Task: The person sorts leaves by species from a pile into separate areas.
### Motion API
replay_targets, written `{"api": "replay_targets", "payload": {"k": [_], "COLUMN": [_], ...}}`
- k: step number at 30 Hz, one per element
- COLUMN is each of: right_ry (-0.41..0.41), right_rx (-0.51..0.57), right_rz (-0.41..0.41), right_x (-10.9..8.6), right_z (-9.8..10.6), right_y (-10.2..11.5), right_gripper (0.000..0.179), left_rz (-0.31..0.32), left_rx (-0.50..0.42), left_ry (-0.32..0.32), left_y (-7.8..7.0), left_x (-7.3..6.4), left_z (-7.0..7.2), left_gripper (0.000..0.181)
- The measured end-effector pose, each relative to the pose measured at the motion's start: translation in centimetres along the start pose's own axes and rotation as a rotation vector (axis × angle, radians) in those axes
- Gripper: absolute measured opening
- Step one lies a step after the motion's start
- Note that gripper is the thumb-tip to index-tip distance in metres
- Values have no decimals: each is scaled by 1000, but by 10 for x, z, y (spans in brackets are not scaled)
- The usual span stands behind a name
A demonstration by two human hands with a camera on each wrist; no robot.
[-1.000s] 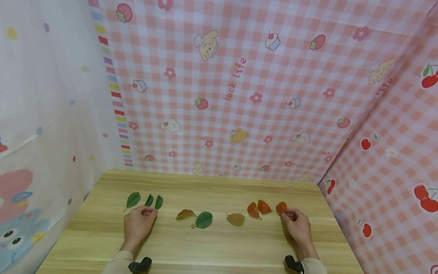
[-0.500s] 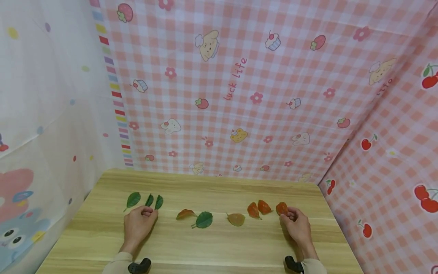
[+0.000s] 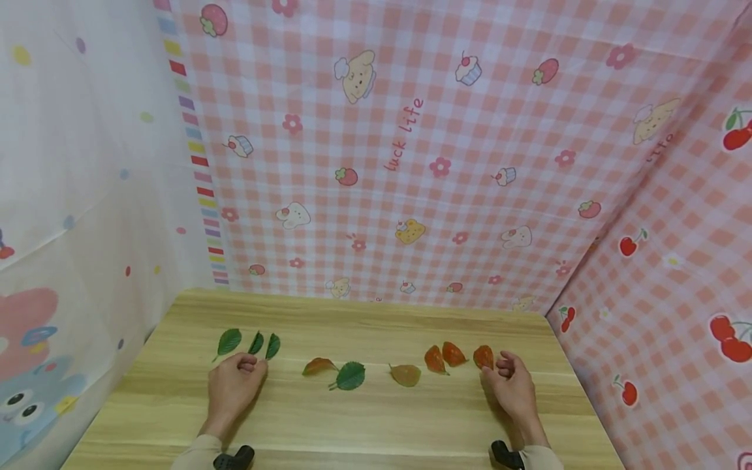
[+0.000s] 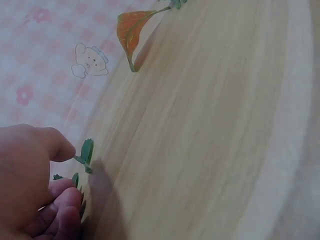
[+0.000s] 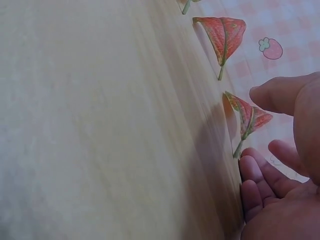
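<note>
Left hand (image 3: 236, 385): loosely parted, near green leaf (image 3: 273, 346) | right hand (image 3: 512, 385): parted, beside red leaf (image 3: 483, 357) | table (image 3: 376, 427) beneath

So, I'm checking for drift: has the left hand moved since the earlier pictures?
Yes, slightly: in the head view, the left hand has shifted leftward, farther from the unmoved central green leaf.

- A light wood-grain table (image 3: 376, 424), its far edge up against the hanging cloth.
- A pink-and-white checked back cloth (image 3: 388, 202), printed with strawberries, cupcakes, flowers and animal heads, with red lettering (image 3: 404, 136), "luck life", running up it at a slant.
- A strip of coloured blocks (image 3: 200, 161) down that cloth's left side.
- A white left cloth (image 3: 76, 176) with scattered dots and a big-eyed blue cartoon figure (image 3: 29, 391) low down.
- A checked right cloth (image 3: 675, 313) bearing red cherries (image 3: 628, 246).
</note>
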State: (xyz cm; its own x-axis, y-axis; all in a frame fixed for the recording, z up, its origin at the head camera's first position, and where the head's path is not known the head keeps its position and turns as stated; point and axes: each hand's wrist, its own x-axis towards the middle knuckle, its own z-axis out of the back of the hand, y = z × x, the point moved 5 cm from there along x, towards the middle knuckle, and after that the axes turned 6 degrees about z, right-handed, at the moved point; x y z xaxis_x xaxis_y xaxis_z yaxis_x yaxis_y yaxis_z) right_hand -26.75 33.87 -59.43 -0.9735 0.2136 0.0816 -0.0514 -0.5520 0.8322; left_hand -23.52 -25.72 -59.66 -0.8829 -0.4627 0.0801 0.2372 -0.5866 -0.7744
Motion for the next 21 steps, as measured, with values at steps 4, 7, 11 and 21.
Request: {"api": "replay_targets", "payload": {"k": [4,7,11,21], "right_ry": [-16,-37,-77,-170], "right_rx": [39,34,12,29], "right_rz": [-2,11,48,245], "right_x": [-5,-11,-18,-34], "right_z": [4,8,10,2], "right_y": [0,2,8,49], "right_gripper": [70,71,69,62], "left_rz": [35,13,-66,-277], "left_rx": [-46,-87,-96,-99], "left_ry": [-16,-53,-96,1], "left_y": [-1,-7,-20,-53], "left_x": [-5,-12,-23,-57], "left_z": [5,9,13,-9], "left_gripper": [22,16,7,8]}}
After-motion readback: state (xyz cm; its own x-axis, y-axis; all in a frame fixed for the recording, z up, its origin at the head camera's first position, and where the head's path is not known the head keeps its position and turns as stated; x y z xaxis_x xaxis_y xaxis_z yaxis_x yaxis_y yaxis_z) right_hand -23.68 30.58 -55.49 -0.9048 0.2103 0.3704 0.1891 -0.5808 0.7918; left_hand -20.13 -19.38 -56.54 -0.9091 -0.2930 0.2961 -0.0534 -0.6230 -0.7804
